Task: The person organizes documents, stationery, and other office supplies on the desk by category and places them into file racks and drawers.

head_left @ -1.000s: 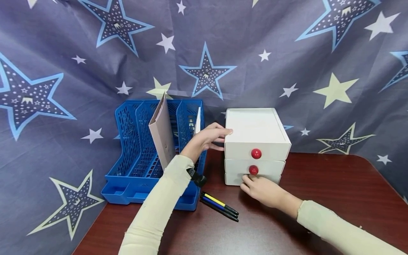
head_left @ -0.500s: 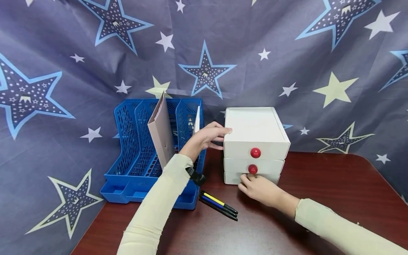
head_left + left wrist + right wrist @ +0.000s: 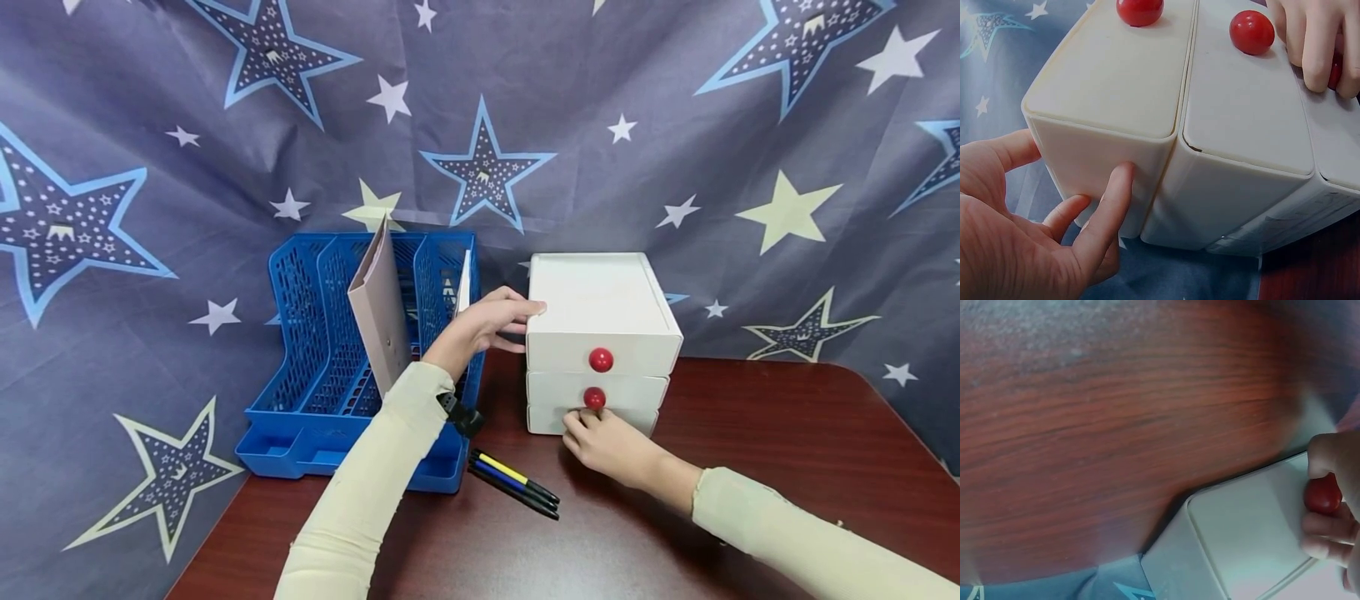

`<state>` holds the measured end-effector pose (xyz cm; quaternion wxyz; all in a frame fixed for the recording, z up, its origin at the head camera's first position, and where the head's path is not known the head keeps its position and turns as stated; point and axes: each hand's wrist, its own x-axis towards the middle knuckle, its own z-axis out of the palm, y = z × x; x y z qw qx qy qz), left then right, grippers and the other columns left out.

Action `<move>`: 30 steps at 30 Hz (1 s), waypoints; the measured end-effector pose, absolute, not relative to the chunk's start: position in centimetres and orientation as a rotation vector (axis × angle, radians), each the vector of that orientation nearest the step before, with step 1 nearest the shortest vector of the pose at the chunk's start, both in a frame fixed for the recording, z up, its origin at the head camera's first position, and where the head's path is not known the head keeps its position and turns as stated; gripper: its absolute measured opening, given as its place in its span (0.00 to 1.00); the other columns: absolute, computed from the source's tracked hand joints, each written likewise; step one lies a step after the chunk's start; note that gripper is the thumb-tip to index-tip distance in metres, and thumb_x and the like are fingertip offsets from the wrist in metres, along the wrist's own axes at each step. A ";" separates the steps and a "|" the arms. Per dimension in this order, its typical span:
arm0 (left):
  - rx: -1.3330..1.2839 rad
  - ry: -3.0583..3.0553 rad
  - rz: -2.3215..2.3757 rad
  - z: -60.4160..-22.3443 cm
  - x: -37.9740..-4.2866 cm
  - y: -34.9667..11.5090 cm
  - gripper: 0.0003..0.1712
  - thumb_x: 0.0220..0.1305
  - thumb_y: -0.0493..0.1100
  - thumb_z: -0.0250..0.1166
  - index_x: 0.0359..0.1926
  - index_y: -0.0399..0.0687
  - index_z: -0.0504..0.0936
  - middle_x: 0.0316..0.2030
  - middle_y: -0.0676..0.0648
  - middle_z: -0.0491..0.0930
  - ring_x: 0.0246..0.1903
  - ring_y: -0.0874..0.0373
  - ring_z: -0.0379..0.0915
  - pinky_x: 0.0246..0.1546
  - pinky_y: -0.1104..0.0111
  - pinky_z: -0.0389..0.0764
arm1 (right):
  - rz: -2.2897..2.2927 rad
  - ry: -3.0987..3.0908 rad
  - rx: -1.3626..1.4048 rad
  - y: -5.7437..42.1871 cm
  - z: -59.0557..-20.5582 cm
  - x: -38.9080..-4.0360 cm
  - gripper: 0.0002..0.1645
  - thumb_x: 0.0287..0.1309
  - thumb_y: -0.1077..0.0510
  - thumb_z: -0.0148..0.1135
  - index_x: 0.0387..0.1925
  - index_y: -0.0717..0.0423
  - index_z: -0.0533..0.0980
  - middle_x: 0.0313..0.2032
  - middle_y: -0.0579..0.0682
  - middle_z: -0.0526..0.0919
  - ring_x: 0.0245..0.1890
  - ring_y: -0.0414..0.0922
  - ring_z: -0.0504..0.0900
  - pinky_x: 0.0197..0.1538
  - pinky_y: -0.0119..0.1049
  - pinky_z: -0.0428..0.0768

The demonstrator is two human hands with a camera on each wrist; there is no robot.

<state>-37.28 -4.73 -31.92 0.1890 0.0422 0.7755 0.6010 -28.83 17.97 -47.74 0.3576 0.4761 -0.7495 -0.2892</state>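
Observation:
A white drawer unit (image 3: pixel 600 292) with three stacked drawers and round red knobs stands on the table, every drawer closed. My left hand (image 3: pixel 491 323) steadies it from the left side. Its thumb lies on the top edge, and in the left wrist view its fingertips (image 3: pixel 1124 172) press the side wall. Low at the front, my right hand (image 3: pixel 611 450) grips the bottom drawer's red knob (image 3: pixel 1322 495), which shows between thumb and fingers in the right wrist view. The middle knob (image 3: pixel 595 397) sits just above that hand.
Left of the unit stands a blue file organizer (image 3: pixel 300 333) holding a pinkish folder (image 3: pixel 381 317) and a white item (image 3: pixel 465 283). Several pens (image 3: pixel 516 483) lie on the brown table (image 3: pixel 810 433) before it. A star-patterned cloth (image 3: pixel 585 75) hangs behind.

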 end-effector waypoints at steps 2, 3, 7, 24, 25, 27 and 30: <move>0.116 2.170 1.696 -31.9 -37.3 -4.7 0.22 0.69 0.51 0.67 0.53 0.47 0.68 0.63 0.39 0.72 0.65 0.41 0.72 0.57 0.46 0.83 | -0.768 -1.928 1.226 17.9 -47.7 -28.8 0.10 0.54 0.55 0.67 0.38 0.54 0.79 0.40 0.56 0.74 0.36 0.48 0.79 0.27 0.36 0.75; 0.114 2.165 1.698 -31.9 -37.3 -4.7 0.21 0.69 0.50 0.67 0.53 0.47 0.68 0.63 0.38 0.72 0.65 0.41 0.72 0.58 0.45 0.82 | -0.780 -1.926 1.226 17.9 -47.7 -28.8 0.11 0.53 0.55 0.67 0.38 0.54 0.79 0.40 0.56 0.75 0.36 0.48 0.79 0.26 0.36 0.74; 0.108 2.151 1.708 -31.9 -37.2 -4.7 0.21 0.69 0.50 0.67 0.53 0.47 0.68 0.64 0.38 0.71 0.65 0.41 0.71 0.61 0.43 0.79 | -0.817 -1.924 1.227 17.9 -47.7 -28.7 0.11 0.55 0.53 0.67 0.38 0.53 0.79 0.40 0.55 0.75 0.36 0.47 0.79 0.25 0.36 0.72; 0.115 2.177 1.689 -31.8 -37.2 -4.7 0.21 0.70 0.50 0.67 0.53 0.48 0.68 0.64 0.39 0.72 0.65 0.42 0.72 0.55 0.49 0.85 | -0.785 -1.901 1.240 17.8 -47.8 -29.0 0.08 0.56 0.55 0.65 0.37 0.54 0.79 0.40 0.56 0.74 0.36 0.48 0.78 0.28 0.35 0.77; 0.115 2.175 1.691 -31.9 -37.2 -4.7 0.21 0.70 0.50 0.67 0.53 0.48 0.68 0.64 0.39 0.72 0.65 0.42 0.72 0.56 0.48 0.84 | -0.786 -1.901 1.242 17.8 -47.8 -29.0 0.08 0.56 0.55 0.65 0.37 0.54 0.79 0.40 0.56 0.74 0.36 0.47 0.78 0.29 0.35 0.78; 0.113 2.167 1.696 -31.9 -37.2 -4.7 0.21 0.69 0.50 0.67 0.53 0.48 0.68 0.64 0.39 0.72 0.65 0.41 0.72 0.58 0.46 0.82 | -0.789 -1.900 1.244 17.8 -47.8 -29.0 0.08 0.56 0.55 0.64 0.37 0.54 0.79 0.39 0.55 0.74 0.36 0.47 0.78 0.29 0.35 0.78; 0.115 2.157 1.704 -31.9 -37.2 -4.7 0.21 0.69 0.49 0.68 0.53 0.48 0.68 0.64 0.38 0.71 0.65 0.41 0.71 0.60 0.44 0.80 | -0.793 -1.900 1.245 17.7 -47.7 -28.9 0.08 0.56 0.56 0.64 0.37 0.54 0.79 0.39 0.55 0.74 0.35 0.47 0.78 0.28 0.35 0.77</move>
